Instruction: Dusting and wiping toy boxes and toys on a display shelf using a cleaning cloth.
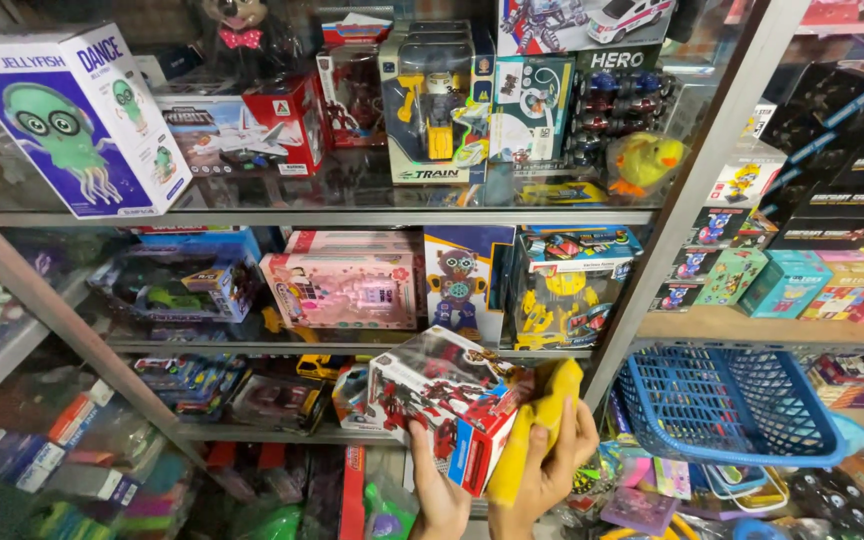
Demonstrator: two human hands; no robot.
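Holding toy box [449, 400], yellow cloth [542, 420].

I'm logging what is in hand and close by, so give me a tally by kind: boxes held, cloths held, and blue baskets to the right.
Red and white toy box, gripped by the left hand: 1
Yellow cloth, gripped by the right hand: 1
Blue plastic basket, to the right of the hands: 1
Total: 3
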